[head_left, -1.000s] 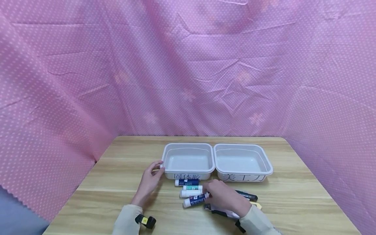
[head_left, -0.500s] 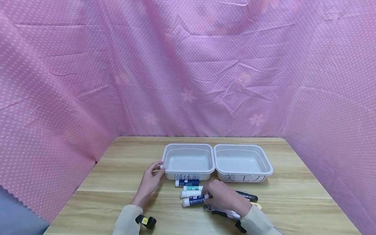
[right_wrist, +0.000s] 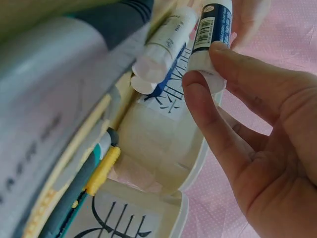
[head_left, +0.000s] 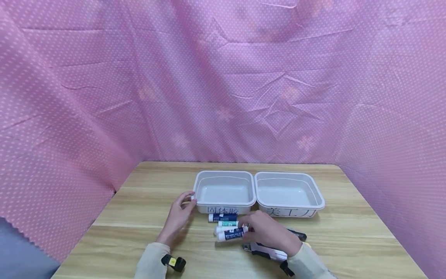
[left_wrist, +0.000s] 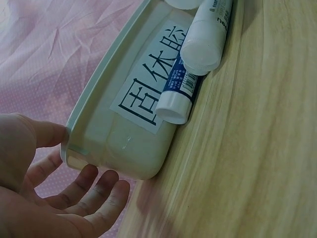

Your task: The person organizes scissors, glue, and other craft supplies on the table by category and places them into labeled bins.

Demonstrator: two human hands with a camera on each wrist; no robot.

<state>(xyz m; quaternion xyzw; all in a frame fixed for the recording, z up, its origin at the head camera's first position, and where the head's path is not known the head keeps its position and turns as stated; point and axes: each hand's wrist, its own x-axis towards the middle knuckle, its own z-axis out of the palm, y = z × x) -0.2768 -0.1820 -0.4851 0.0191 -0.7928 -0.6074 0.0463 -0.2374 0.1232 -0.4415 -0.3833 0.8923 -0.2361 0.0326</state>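
Observation:
My right hand (head_left: 270, 233) pinches a blue-and-white glue stick (head_left: 232, 234) by one end, between thumb and fingertips; the right wrist view shows this glue stick (right_wrist: 213, 29) raised above the others. Behind it lie a white glue stick (head_left: 220, 230), partly covered, a green-and-white one (head_left: 228, 224) and another blue one (head_left: 223, 217) against the left box. With thumb and fingers at its near left corner, my left hand (head_left: 177, 216) holds the rim of the white plastic box (left_wrist: 133, 141), labelled 固体胶.
A second white box (head_left: 289, 205), labelled 美工刀, stands right beside the first. Under and near my right forearm lie a grey-and-black utility knife (head_left: 268, 252), a dark one (head_left: 297, 234) and a yellow one (right_wrist: 104, 171). Pink cloth (head_left: 223, 97) hangs behind the wooden table (head_left: 150, 190).
The pinched glue stick has come up off the table and shifted slightly away from me, now overlapping the white one. More of the grey knife shows. My left hand stays on the box.

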